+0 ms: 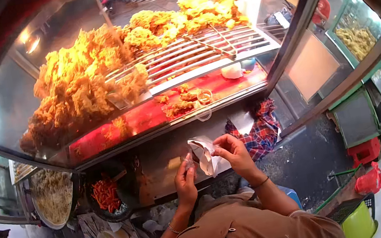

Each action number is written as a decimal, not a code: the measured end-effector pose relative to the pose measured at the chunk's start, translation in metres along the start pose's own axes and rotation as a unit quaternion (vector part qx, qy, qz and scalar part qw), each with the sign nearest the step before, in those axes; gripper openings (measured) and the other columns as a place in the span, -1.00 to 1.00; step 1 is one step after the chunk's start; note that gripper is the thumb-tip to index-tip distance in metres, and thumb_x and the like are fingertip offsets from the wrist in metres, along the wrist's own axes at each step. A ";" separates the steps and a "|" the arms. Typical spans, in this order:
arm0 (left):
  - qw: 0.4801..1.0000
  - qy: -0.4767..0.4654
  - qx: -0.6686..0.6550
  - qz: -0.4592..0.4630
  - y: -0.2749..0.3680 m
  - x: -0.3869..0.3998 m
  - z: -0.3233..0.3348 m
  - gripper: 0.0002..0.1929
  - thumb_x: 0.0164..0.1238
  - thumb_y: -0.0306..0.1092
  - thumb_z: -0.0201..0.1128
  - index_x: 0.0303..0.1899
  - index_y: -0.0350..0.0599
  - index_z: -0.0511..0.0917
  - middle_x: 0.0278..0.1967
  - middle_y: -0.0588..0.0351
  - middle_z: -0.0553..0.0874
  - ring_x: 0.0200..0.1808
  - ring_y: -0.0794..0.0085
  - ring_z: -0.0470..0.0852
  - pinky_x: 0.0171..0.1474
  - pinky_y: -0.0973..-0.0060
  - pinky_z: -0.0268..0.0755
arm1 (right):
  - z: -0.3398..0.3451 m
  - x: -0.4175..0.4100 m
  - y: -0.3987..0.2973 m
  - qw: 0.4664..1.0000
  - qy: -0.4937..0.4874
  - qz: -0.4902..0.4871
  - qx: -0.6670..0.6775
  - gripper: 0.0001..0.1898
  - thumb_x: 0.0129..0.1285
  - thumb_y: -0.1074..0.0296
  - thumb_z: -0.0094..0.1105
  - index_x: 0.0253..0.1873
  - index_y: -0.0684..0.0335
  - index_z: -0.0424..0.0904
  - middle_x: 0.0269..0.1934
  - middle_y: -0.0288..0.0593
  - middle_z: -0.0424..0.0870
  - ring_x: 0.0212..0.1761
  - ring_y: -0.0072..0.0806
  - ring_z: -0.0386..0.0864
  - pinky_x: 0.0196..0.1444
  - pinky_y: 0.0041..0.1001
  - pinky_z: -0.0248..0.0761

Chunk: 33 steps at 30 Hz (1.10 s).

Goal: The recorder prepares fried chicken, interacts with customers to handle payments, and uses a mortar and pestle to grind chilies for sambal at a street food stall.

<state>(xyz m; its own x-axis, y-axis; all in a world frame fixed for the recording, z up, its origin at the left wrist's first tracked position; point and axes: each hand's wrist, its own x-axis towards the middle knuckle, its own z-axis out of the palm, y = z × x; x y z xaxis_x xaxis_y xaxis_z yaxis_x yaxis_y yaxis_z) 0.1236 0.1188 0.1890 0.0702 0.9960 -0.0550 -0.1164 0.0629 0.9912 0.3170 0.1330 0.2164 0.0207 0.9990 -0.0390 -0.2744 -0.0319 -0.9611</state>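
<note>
Between my hands, over the counter, is a white paper bag (204, 156) with its mouth spread. My right hand (232, 151) pinches the bag's right edge between thumb and fingers. At the bag's left side, my left hand (185, 181) holds a small clear plastic piece, perhaps a little bag (189, 160); whether these fingers also grip the paper cannot be made out. A plaid cloth (260, 133) in red and blue lies just right of my right hand. Beyond my hands, a small clear ring-shaped container or lid (204, 114) sits at the front edge of the display case.
A glass display case (203, 64) holds a heap of fried chicken (78, 70) on a metal rack, with fried pieces (182, 103) on its red floor. To the left are a mortar of red chillies (106, 195) and a large pan of crumbs (53, 195). A red stool (364, 151) stands right.
</note>
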 end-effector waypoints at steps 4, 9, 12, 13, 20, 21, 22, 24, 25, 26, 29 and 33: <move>0.991 -0.122 -0.049 -0.027 0.008 -0.010 0.058 -0.62 0.51 -0.44 0.07 0.27 -0.37 0.46 0.07 0.01 0.67 0.08 0.43 0.60 0.15 0.50 0.43 | -0.039 -0.057 -0.032 0.999 0.010 0.022 0.026 -0.78 0.44 0.45 0.13 0.10 0.36 0.48 -0.15 -0.17 0.65 -0.17 -0.53 0.64 -0.06 -0.52 0.55; 0.957 -0.267 0.111 -0.020 0.016 -0.037 0.157 -0.65 0.46 -0.39 0.14 0.15 -0.45 0.51 0.02 -0.16 0.70 0.05 0.31 0.66 0.08 0.41 0.49 | -0.127 -0.123 -0.052 0.997 0.020 0.060 -0.036 -0.71 0.49 0.36 0.09 0.21 0.33 0.44 -0.11 -0.18 0.65 -0.14 -0.56 0.63 -0.04 -0.53 0.54; 0.883 -0.369 0.272 0.100 0.017 -0.062 0.234 -0.62 0.38 -0.34 0.23 0.13 -0.39 0.53 0.03 -0.12 0.65 -0.06 0.24 0.67 -0.03 0.39 0.50 | -0.182 -0.166 -0.056 0.992 0.119 0.033 0.020 -0.68 0.51 0.36 0.04 0.27 0.28 0.40 -0.10 -0.26 0.63 -0.04 -0.62 0.57 -0.01 -0.58 0.48; 0.875 -0.384 0.283 0.086 0.016 -0.073 0.255 -0.62 0.38 -0.34 0.23 0.13 -0.39 0.53 0.03 -0.12 0.65 -0.06 0.24 0.67 -0.03 0.39 0.50 | -0.197 -0.179 -0.067 0.988 0.144 0.019 0.056 -0.67 0.49 0.36 0.05 0.27 0.28 0.40 -0.09 -0.26 0.63 -0.02 -0.63 0.56 0.03 -0.55 0.46; 0.606 -0.562 0.480 0.294 0.009 -0.119 0.383 -0.33 0.34 -0.06 0.23 0.38 -0.25 0.31 -0.08 -0.03 0.64 -0.12 0.11 0.61 -0.03 0.24 0.43 | -0.296 -0.266 -0.060 0.902 0.351 0.007 0.250 -0.76 0.44 0.45 0.05 0.15 0.28 0.42 -0.16 -0.18 0.67 -0.11 -0.56 0.61 0.05 -0.52 0.44; 0.566 -0.615 0.468 0.286 0.006 -0.122 0.395 -0.30 0.35 -0.02 0.22 0.40 -0.24 0.28 -0.10 -0.01 0.64 -0.12 0.14 0.61 -0.01 0.27 0.42 | -0.306 -0.276 -0.056 0.891 0.374 0.002 0.258 -0.77 0.43 0.47 0.06 0.13 0.27 0.43 -0.19 -0.21 0.65 -0.14 -0.58 0.60 0.03 -0.52 0.44; 0.567 -0.634 0.450 0.274 0.002 -0.124 0.406 -0.32 0.35 -0.01 0.23 0.41 -0.14 0.32 -0.12 0.01 0.64 -0.15 0.15 0.61 -0.01 0.24 0.41 | -0.315 -0.286 -0.056 0.887 0.378 0.005 0.264 -0.77 0.43 0.47 0.06 0.13 0.27 0.43 -0.19 -0.21 0.65 -0.14 -0.58 0.60 0.03 -0.52 0.44; 0.549 -0.667 0.412 0.290 -0.008 -0.128 0.422 -0.34 0.35 -0.01 0.23 0.41 -0.09 0.33 -0.13 0.01 0.64 -0.16 0.15 0.60 -0.01 0.24 0.41 | -0.331 -0.302 -0.056 0.850 0.457 -0.030 0.261 -0.77 0.40 0.50 0.10 0.10 0.28 0.43 -0.24 -0.25 0.61 -0.17 -0.57 0.58 0.02 -0.52 0.42; 0.533 -0.694 0.373 0.309 -0.009 -0.127 0.431 -0.36 0.36 -0.01 0.23 0.41 -0.03 0.34 -0.14 0.02 0.64 -0.18 0.14 0.60 -0.02 0.24 0.41 | -0.342 -0.307 -0.056 0.840 0.472 -0.077 0.254 -0.79 0.38 0.51 0.13 0.07 0.30 0.44 -0.25 -0.26 0.59 -0.17 -0.55 0.57 0.01 -0.51 0.41; 0.526 -0.722 0.364 0.265 -0.008 -0.126 0.441 -0.39 0.35 -0.02 0.23 0.39 0.03 0.39 -0.18 0.01 0.63 -0.19 0.13 0.60 -0.02 0.23 0.42 | -0.353 -0.312 -0.059 0.837 0.489 -0.078 0.234 -0.81 0.38 0.51 0.14 0.05 0.30 0.44 -0.25 -0.25 0.59 -0.17 -0.54 0.56 0.01 -0.51 0.40; 0.531 -0.727 0.355 0.252 -0.019 -0.111 0.466 -0.41 0.36 -0.02 0.23 0.35 -0.01 0.43 -0.22 0.00 0.63 -0.18 0.12 0.60 -0.02 0.24 0.42 | -0.387 -0.328 -0.064 0.819 0.533 -0.086 0.196 -0.85 0.39 0.50 0.14 0.00 0.29 0.47 -0.24 -0.23 0.57 -0.15 -0.53 0.54 0.03 -0.48 0.40; 0.553 -0.687 0.386 0.271 -0.049 -0.071 0.499 -0.48 0.39 -0.04 0.20 0.29 -0.07 0.48 -0.24 0.00 0.62 -0.21 0.14 0.58 -0.06 0.20 0.41 | -0.427 -0.334 -0.068 0.806 0.563 -0.077 0.167 -0.88 0.40 0.48 0.10 -0.02 0.30 0.49 -0.20 -0.20 0.58 -0.12 -0.50 0.52 0.08 -0.46 0.38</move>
<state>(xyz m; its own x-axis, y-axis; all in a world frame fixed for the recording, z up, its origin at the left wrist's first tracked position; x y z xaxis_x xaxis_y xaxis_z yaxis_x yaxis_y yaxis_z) 0.6187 0.0133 0.2044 0.9803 -0.1661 -0.1072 -0.0692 -0.7960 0.6013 0.7392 -0.2119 0.1785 0.8868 0.3233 -0.3302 -0.4246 0.2877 -0.8585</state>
